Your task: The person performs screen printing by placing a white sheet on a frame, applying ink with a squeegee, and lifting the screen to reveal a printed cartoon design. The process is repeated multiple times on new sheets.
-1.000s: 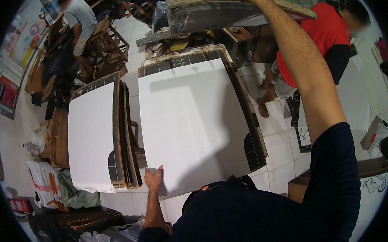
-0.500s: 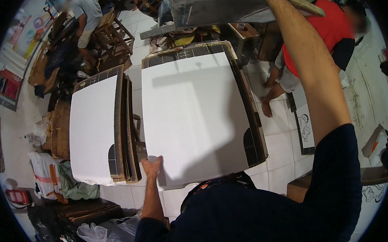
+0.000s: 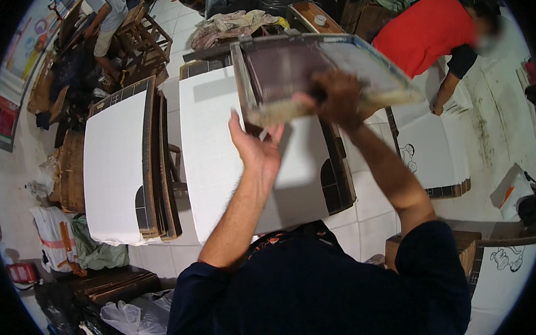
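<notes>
A screen-printing frame (image 3: 373,99) with a dark reddish mesh hangs tilted over a board covered in white cloth (image 3: 219,164). My right hand (image 3: 340,97), smeared by motion, is closed at the frame's near edge; a small dark patch by its fingers is too blurred to name. My left hand (image 3: 259,150) is palm up at the frame's near left corner, thumb and fingers apart. Some of its fingertips are close under the edge, and whether they touch it I cannot tell. The frame hides the far right part of the cloth.
To the left stands a stack of boards topped with white cloth (image 3: 116,166). At right, a person in a red shirt (image 3: 422,35) bends over another cloth-covered board (image 3: 431,153) with a line drawing. Crumpled rags (image 3: 230,27) lie beyond. Another person (image 3: 106,24) is at the far left.
The frame, held up at the far side before, has come lower and nearer, with my right hand now at its near edge. My left hand has left the cloth's near left corner and risen toward the frame.
</notes>
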The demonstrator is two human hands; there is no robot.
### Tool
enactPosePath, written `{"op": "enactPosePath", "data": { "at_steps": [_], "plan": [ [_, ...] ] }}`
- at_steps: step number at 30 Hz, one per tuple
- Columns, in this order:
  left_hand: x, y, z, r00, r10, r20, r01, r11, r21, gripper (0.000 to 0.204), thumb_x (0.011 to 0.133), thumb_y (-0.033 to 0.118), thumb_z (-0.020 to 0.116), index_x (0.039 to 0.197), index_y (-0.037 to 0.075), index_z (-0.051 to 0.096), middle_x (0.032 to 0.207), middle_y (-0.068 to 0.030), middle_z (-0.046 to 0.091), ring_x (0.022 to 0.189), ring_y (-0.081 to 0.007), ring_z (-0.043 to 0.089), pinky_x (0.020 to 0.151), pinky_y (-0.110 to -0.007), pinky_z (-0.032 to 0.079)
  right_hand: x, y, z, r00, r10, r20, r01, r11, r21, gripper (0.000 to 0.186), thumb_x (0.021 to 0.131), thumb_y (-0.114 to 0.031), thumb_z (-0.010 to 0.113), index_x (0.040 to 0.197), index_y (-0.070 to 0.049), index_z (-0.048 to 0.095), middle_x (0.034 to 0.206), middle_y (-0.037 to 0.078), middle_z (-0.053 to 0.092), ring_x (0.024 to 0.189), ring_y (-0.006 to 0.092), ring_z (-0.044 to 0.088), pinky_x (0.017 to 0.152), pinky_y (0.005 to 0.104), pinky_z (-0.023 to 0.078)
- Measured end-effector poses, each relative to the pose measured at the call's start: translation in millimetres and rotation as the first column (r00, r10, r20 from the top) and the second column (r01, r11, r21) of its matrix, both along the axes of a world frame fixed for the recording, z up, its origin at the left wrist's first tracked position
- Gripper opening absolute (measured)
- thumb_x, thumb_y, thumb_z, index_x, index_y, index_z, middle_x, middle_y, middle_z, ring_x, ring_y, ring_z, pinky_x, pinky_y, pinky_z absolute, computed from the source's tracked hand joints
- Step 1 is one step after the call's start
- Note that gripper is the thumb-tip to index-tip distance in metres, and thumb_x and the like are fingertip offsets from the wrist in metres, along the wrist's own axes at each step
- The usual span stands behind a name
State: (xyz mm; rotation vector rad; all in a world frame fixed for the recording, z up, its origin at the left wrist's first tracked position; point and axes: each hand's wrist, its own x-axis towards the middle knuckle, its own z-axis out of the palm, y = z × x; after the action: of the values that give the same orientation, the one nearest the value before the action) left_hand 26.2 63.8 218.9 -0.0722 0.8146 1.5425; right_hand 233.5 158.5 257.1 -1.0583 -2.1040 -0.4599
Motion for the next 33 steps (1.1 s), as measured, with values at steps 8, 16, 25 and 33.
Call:
{"op": "enactPosePath", "data": {
  "at_steps": [8, 16, 25, 33],
  "plan": [
    [-5.9, -50.6, -144.7, 0.989, -0.078, 0.123, 0.123, 0.898, -0.421, 0.072, 0.102, 0.056, 0.046, 0.146, -0.001, 0.041, 0.134, -0.0185, 0.053, 0.12, -0.0326, 0.054, 0.104, -0.05, 0.046, -0.3, -54.4, -159.7, 0.996, 0.048, 0.077, -0.012, 0.912, -0.411, 0.047, 0.086, -0.052, 0.077, 0.11, -0.012, 0.069, 0.103, 0.005, 0.066, 0.102, 0.0282, 0.06, 0.095, 0.0476, 0.041],
    [-17.4, -64.8, -185.7, -0.289, -0.107, -0.951, 0.018, 0.993, -0.117, 0.094, 0.076, 0.031, 0.091, 0.146, -0.005, 0.041, 0.137, -0.0239, 0.053, 0.127, -0.0388, 0.052, 0.108, -0.049, 0.043, -7.1, -16.9, -169.5, 0.977, 0.08, 0.2, 0.078, 0.733, -0.675, 0.035, 0.083, -0.033, 0.081, 0.108, -0.013, 0.068, 0.096, 0.006, 0.067, 0.099, 0.029, 0.062, 0.087, 0.0452, 0.042],
    [-33.7, -68.4, -212.4, -0.474, -0.076, -0.877, 0.276, 0.933, -0.23, 0.132, 0.06, 0.033, 0.101, 0.161, -0.003, 0.024, 0.16, -0.0257, 0.039, 0.152, -0.0392, 0.035, 0.126, -0.056, 0.025, -3.7, -15.8, -164.0, 0.983, 0.142, 0.118, -0.023, 0.728, -0.685, 0.023, 0.085, -0.022, 0.078, 0.105, -0.013, 0.068, 0.091, 0.005, 0.063, 0.093, 0.0282, 0.06, 0.082, 0.0448, 0.04],
    [-34.8, -67.6, -210.0, -0.492, -0.129, -0.861, 0.27, 0.918, -0.291, 0.126, 0.06, 0.029, 0.099, 0.157, -0.008, 0.028, 0.159, -0.0277, 0.042, 0.151, -0.0404, 0.038, 0.126, -0.057, 0.026, -49.8, 182.9, -187.3, 0.986, 0.116, 0.121, -0.047, 0.885, -0.464, 0.026, 0.081, -0.024, 0.082, 0.097, -0.015, 0.064, 0.092, 0.004, 0.064, 0.098, 0.028, 0.062, 0.084, 0.0473, 0.044]
  ]
}}
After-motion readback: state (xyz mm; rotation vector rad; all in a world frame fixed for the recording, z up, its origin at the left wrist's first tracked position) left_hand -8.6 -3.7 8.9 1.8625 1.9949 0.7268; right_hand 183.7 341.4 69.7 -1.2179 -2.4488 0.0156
